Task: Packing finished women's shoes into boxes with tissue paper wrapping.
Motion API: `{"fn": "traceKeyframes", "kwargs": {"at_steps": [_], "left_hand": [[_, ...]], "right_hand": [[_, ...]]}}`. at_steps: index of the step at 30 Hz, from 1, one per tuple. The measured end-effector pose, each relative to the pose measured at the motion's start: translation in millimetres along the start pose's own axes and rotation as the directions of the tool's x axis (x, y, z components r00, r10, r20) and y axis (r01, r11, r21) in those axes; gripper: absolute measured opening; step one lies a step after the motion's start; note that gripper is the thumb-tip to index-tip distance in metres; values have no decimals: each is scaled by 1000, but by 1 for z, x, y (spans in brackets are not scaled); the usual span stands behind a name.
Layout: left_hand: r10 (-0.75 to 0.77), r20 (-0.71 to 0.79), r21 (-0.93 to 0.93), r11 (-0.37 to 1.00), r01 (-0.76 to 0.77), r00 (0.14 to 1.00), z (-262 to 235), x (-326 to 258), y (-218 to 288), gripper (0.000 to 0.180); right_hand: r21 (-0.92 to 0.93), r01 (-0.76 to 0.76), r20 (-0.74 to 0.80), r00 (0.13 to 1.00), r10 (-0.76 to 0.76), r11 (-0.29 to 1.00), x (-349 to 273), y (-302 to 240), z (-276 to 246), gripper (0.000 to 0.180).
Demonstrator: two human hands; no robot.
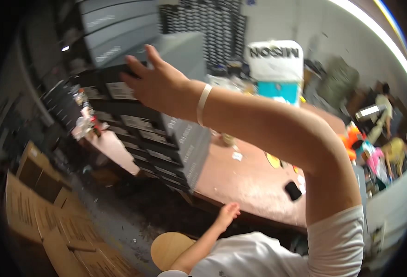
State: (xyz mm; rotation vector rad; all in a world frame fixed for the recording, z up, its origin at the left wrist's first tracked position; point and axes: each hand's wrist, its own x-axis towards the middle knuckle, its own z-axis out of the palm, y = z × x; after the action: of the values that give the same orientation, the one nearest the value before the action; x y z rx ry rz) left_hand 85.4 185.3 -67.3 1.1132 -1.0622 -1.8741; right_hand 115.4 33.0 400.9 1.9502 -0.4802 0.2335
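My right hand (159, 85) reaches across the view to a tall stack of dark grey shoe boxes (192, 154). Its fingers are spread in front of the upper boxes, at the edge of one box; whether they press on it is unclear. A pale band (204, 104) circles that wrist. Pale labels show on several box ends. Lower down, near the front edge of the pinkish table (245, 194), is my left hand (227, 216), with loosely bent fingers and nothing visible in it.
Brown cartons (25, 203) crowd the lower left, near a round wooden stool (170, 249). A black object (293, 190) lies on the table. Behind it stand a white-and-turquoise item (277, 69) and more stacked boxes (217, 32). People and colourful goods are at the far right.
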Motion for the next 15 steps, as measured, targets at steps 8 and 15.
{"fn": "traceKeyframes", "kwargs": {"at_steps": [8,15], "left_hand": [[386,45,-138,916,-377,921,6,-23,113,42],[493,518,-793,584,175,699,39,17,171,68]], "right_hand": [[198,-147,-381,900,214,969,-177,28,-2,20],[671,-267,-6,931,364,692,-410,-138,-78,35]]}}
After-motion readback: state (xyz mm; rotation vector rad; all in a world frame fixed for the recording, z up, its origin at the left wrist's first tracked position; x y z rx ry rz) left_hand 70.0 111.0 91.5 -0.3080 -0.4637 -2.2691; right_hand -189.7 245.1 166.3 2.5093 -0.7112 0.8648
